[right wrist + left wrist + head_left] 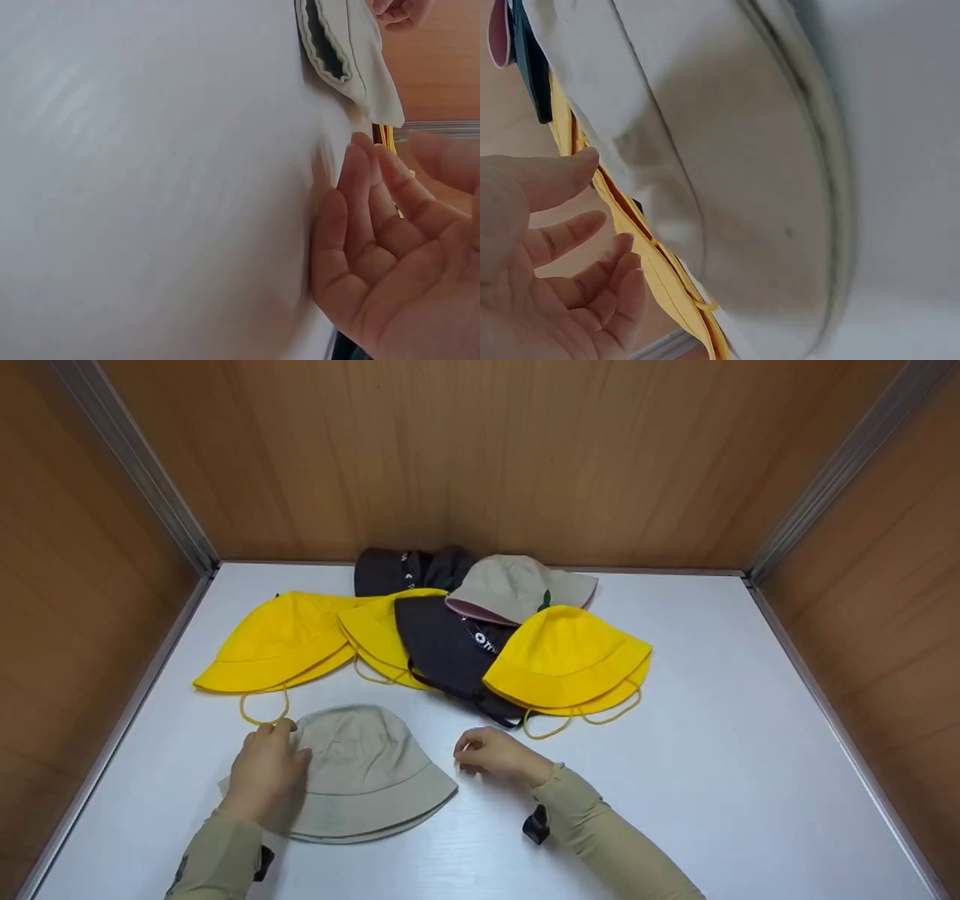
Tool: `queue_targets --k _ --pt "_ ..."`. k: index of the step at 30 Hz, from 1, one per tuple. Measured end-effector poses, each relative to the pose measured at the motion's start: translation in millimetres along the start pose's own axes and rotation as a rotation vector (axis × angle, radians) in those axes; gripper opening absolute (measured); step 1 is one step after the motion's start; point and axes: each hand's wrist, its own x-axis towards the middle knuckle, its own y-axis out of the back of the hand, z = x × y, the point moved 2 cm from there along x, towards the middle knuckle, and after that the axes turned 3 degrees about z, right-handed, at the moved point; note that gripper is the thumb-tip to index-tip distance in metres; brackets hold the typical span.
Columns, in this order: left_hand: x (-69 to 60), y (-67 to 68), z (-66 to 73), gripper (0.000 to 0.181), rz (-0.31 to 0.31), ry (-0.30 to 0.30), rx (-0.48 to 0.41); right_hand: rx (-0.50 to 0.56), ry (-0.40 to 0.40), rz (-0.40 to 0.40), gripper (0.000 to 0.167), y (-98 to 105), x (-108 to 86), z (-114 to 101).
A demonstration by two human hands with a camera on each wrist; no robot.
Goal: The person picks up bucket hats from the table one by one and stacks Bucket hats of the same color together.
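The left hand [264, 772], fingers loosely bent and holding nothing, is over the left side of a beige bucket hat [371, 780]; the right hand [501, 754], equally relaxed and empty, is just off its other side. Beyond the hands lie yellow hats [281, 641], dark hats [439, 641] and a pale hat [510, 585].
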Motion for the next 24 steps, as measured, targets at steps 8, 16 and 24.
queue_targets --k 8,16,24 --pt "-12.4 -26.8 52.5 0.031 -0.014 -0.11 -0.096 0.07 -0.036 0.067 0.02 22.8 -20.7 14.8" --pt "-11.7 -57.8 90.3 0.029 -0.035 -0.149 -0.093 0.157 -0.062 0.134 0.028 60.4 -56.4 48.9" --pt "-8.8 -56.5 107.1 0.027 -0.022 -0.174 -0.089 0.186 -0.197 0.289 0.028 99.4 -89.0 84.1"
